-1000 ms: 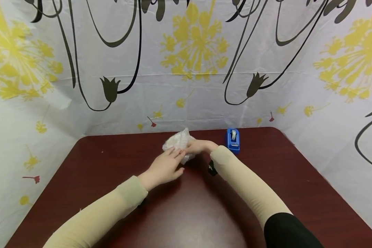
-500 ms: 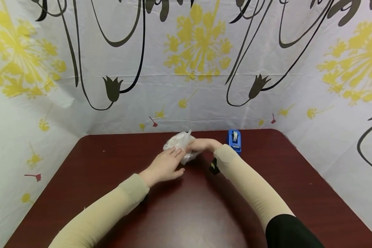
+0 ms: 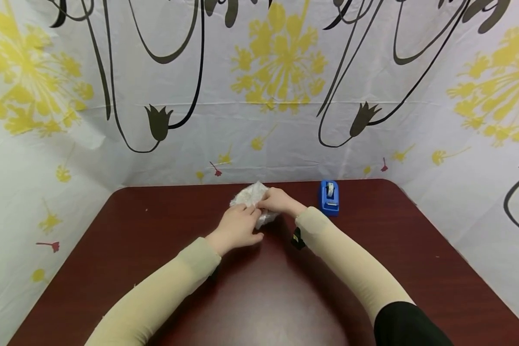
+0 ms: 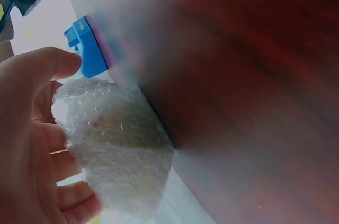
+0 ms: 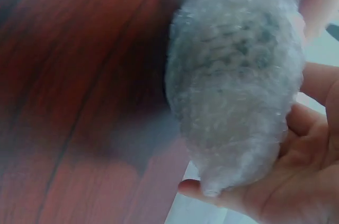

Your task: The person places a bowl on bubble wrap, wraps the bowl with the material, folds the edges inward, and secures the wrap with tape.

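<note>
A bundle in clear bubble wrap (image 3: pixel 247 194) lies near the far edge of the table. Something pale with darker patches shows through the wrap in the right wrist view, but I cannot tell what it is. My left hand (image 3: pixel 239 227) rests its fingers on the bundle's near left side, its thumb held apart. From the right, my right hand (image 3: pixel 278 201) bends over the top, its fingers curled on the wrapped bundle (image 5: pixel 233 86). Its thumb (image 5: pixel 193 187) lies by a tapering end of the wrap. The left thumb (image 4: pixel 66 62) does not touch the wrap.
A blue tape dispenser (image 3: pixel 329 198) stands to the right of the bundle, near the back edge. The dark red-brown table (image 3: pixel 259 298) meets a patterned white cloth (image 3: pixel 259 144) behind and at both sides. A small black device (image 3: pixel 297 239) hangs under the right wrist.
My right hand's fingers have shifted on top of the bundle, with the knuckles higher. The left hand has moved slightly right with its fingers more bent. The bundle stays almost in place.
</note>
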{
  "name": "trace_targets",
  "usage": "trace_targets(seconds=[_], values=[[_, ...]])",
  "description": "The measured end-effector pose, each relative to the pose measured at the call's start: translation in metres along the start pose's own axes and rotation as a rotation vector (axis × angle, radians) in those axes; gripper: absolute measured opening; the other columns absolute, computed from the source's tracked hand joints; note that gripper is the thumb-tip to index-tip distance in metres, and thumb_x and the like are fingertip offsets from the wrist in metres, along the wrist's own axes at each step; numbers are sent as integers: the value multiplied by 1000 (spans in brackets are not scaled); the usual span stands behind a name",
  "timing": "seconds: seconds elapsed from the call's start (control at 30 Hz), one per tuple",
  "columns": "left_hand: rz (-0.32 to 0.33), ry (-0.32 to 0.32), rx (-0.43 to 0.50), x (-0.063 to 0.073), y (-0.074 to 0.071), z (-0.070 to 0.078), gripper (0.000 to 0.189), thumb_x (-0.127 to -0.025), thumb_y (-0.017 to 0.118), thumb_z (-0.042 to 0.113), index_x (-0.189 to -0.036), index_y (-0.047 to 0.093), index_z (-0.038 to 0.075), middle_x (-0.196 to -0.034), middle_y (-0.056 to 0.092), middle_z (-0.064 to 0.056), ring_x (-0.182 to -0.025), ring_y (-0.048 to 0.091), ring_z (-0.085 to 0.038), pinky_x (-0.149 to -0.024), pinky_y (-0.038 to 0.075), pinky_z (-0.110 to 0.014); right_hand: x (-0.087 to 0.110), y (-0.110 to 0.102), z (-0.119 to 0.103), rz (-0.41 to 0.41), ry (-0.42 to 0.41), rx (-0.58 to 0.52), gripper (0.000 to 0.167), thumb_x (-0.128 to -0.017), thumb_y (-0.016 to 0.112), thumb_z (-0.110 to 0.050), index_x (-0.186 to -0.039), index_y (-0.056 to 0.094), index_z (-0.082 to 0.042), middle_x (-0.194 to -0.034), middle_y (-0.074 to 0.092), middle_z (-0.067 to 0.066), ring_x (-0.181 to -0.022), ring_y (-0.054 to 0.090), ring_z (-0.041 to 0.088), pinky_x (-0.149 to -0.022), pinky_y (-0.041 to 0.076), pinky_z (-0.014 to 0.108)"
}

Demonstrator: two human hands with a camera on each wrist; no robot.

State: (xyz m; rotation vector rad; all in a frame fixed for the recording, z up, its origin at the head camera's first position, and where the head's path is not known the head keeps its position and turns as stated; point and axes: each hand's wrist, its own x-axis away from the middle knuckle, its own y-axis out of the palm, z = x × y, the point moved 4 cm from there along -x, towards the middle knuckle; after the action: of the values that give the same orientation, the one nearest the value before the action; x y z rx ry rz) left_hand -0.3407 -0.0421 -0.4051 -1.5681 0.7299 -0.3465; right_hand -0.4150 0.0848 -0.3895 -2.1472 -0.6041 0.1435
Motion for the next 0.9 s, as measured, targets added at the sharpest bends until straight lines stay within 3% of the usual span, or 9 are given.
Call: trace_targets(seconds=[0.1,0.2,0.27,0.37,0.47,0.53,0.63,0.77,0.9], values=[[-25,-29,-1,-5,2,1,59,-83,64,57,-118,64,9,-108,66,-4,-91,55,-23,-82,48,-36,4,1,0,71,-27,15,26,-94,58,-19,-80,76,-7,-59,61,2,-47,42,9,-49,39,23],[-47,-36,5,-10,3,0,54,-82,63,59,-109,66,12,-100,65,-2,-88,54,-22,-81,46,-36,10,-3,-3,163,-87,55,21,-94,58,-15,-99,75,-3,-83,69,7,-63,56,12,-59,47,26],[-62,-37,11,-13,4,0,52,-82,63,60,-104,66,13,-98,65,-2,-90,55,-23,-84,45,-36,15,-7,-7,207,-154,122,21,-95,59,-11,-110,70,-3,-103,68,10,-82,63,17,-70,52,31],[-90,-46,27,-17,5,-2,53,-82,62,62,-105,67,15,-100,67,-1,-96,58,-24,-90,44,-38,20,-7,-13,189,-271,305,28,-94,60,-9,-121,66,-3,-125,61,11,-111,60,24,-95,47,43],[-113,-65,46,-20,6,-4,56,-81,63,63,-111,68,16,-106,68,-1,-103,59,-25,-95,42,-38,25,-2,-14,84,-332,487,35,-97,56,-15,-130,61,-6,-135,56,9,-127,50,25,-110,28,54],[-120,-73,54,-21,8,-5,59,-81,63,63,-116,67,17,-108,68,1,-103,59,-25,-96,42,-38,27,2,-11,23,-318,569,38,-100,50,-22,-135,58,-9,-138,55,6,-130,47,23,-113,18,58],[-125,-71,60,-23,10,-6,58,-81,63,62,-117,67,17,-106,68,3,-100,58,-23,-93,42,-37,26,5,-3,-32,-237,628,42,-104,40,-31,-140,54,-16,-141,52,1,-134,42,22,-113,12,60],[-105,-40,73,-21,10,-5,58,-81,64,58,-119,65,14,-103,66,1,-95,55,-22,-90,42,-36,22,7,4,-74,-133,608,44,-105,33,-36,-138,57,-21,-141,52,0,-138,37,24,-112,9,62],[-57,-7,75,-14,9,-7,52,-84,67,46,-121,62,10,-108,64,-3,-98,56,-23,-94,41,-36,17,8,5,-129,-37,527,49,-103,29,-40,-132,61,-18,-143,50,5,-140,32,26,-113,6,61]])
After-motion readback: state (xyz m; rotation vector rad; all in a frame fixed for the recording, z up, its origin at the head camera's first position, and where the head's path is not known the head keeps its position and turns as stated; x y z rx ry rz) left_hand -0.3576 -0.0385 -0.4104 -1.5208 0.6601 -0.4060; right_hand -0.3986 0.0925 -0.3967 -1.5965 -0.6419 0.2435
